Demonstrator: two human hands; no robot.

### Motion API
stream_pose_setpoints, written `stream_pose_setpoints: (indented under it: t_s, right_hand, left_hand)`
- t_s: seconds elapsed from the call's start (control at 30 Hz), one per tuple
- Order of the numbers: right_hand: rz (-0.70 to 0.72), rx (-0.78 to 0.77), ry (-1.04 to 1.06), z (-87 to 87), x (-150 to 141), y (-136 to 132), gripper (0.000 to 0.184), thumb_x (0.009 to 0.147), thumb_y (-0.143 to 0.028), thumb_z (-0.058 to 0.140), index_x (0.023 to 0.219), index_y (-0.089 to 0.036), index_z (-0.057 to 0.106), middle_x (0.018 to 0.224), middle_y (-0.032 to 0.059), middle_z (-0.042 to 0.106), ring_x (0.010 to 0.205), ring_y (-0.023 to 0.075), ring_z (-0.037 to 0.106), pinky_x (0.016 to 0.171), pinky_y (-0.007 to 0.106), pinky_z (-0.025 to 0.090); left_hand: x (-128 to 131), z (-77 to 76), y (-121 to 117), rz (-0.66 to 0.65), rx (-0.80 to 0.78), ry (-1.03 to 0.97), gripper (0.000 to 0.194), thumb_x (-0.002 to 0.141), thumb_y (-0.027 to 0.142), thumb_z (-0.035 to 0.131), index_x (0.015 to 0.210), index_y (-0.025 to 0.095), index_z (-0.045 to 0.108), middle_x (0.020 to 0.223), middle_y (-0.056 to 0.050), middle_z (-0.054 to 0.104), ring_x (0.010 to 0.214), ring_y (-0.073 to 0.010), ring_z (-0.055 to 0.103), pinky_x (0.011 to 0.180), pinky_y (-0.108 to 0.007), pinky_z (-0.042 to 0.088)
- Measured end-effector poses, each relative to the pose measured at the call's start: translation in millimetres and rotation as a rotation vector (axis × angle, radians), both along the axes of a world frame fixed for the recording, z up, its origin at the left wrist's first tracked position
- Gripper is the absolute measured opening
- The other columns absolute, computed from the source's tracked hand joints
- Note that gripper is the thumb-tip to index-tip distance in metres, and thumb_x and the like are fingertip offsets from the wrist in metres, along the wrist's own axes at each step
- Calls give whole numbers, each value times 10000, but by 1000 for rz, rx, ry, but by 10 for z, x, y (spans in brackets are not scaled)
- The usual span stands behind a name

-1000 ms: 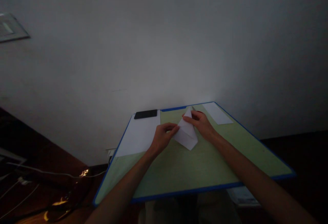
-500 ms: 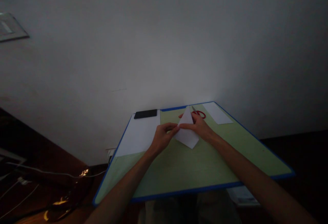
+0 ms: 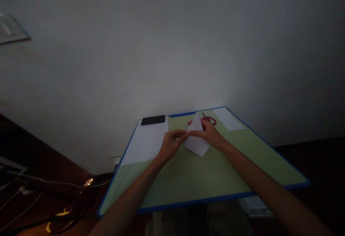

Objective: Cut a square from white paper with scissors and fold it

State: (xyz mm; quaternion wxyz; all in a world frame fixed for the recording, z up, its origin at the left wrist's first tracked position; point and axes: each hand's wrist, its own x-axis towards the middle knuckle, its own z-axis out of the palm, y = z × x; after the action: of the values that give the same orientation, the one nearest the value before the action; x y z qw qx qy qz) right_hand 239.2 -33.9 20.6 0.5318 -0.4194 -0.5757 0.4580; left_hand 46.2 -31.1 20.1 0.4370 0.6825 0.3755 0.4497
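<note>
Both hands hold a folded sheet of white paper (image 3: pixel 197 145) above the middle of the table, one narrow point away from me and a broader corner towards me. My left hand (image 3: pixel 171 143) pinches its left edge between thumb and fingers. My right hand (image 3: pixel 210 134) grips it from the right, thumb across the front and fingers partly hidden behind. The two thumbs nearly meet at the left edge. Just beyond my right hand lie scissors with red handles (image 3: pixel 212 121), partly covered by the fingers.
The pale green table (image 3: pixel 188 185) has a blue rim and stands against a grey wall (image 3: pixel 172 49). At the back left, a black phone-like slab (image 3: pixel 153 120) rests on white paper (image 3: pixel 147 139). A white paper strip (image 3: pixel 229 119) lies back right. White cables (image 3: pixel 59 183) run at the lower left.
</note>
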Motion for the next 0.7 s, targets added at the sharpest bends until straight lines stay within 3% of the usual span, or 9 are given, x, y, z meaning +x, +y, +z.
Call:
stream_pose_setpoints:
  t_s: [0.17, 0.37, 0.57, 0.7]
  right_hand:
    - [11, -25, 19, 17, -22, -19, 469, 612, -341, 838, 1040, -210, 698, 869, 25, 692, 754, 197, 620, 659, 309, 479]
    - [-38, -27, 158, 43, 5, -1, 321, 750, -457, 740, 904, -177, 759, 778, 24, 663, 675, 155, 564, 598, 276, 410]
    - [-45, -40, 311, 72, 63, 35, 265, 672, -411, 834, 787, -190, 745, 755, 9, 652, 677, 132, 548, 593, 248, 406]
    - [-75, -38, 308, 55, 65, 58, 287, 642, -417, 855, 773, -189, 743, 774, 15, 662, 693, 137, 564, 612, 251, 428]
  left_hand:
    - [-13, 1, -3, -15, 5, -6, 272, 781, 411, 744, 897, 166, 773, 932, -100, 775, 888, -253, 720, 802, -335, 561]
    - [-19, 3, -6, -15, -49, -30, 261, 750, 385, 770, 848, 144, 751, 885, -96, 766, 825, -230, 707, 751, -312, 542]
    - [-22, 14, -6, -53, -96, -46, 235, 729, 357, 785, 818, 144, 741, 832, -75, 757, 766, -200, 692, 711, -285, 516]
    - [-32, 51, -7, -54, -123, -58, 217, 721, 330, 783, 801, 134, 738, 775, -58, 745, 704, -174, 667, 655, -255, 481]
